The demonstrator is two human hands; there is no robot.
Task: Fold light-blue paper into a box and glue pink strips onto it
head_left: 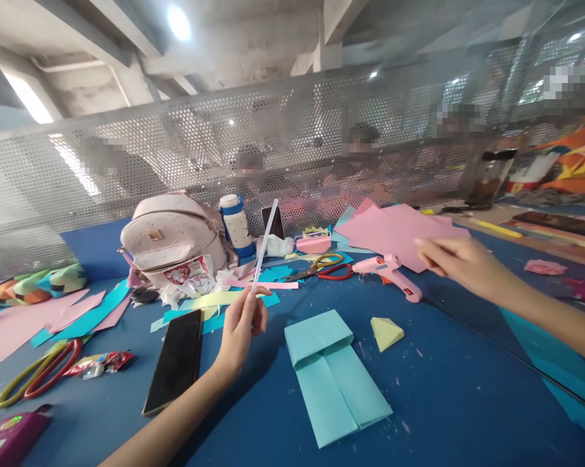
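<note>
My left hand [244,324] pinches the lower end of a translucent white hot glue stick [264,246], which points upward. My right hand [451,261] is at the right, its fingers drawn together in front of a stack of pink paper [394,227]; whether they hold anything I cannot make out. Below and left of it lies a pink hot glue gun [392,275] with its cable trailing right. A folded turquoise paper piece [338,376] rests on the blue table between my arms, beside a small folded yellow paper piece [386,333].
Scissors [329,267] lie left of the glue gun. A black phone [176,360] is beside my left forearm. A pale backpack [176,237], a bottle [237,224] and paper scraps stand or lie farther back. A perforated metal screen [292,143] crosses behind, with people beyond it.
</note>
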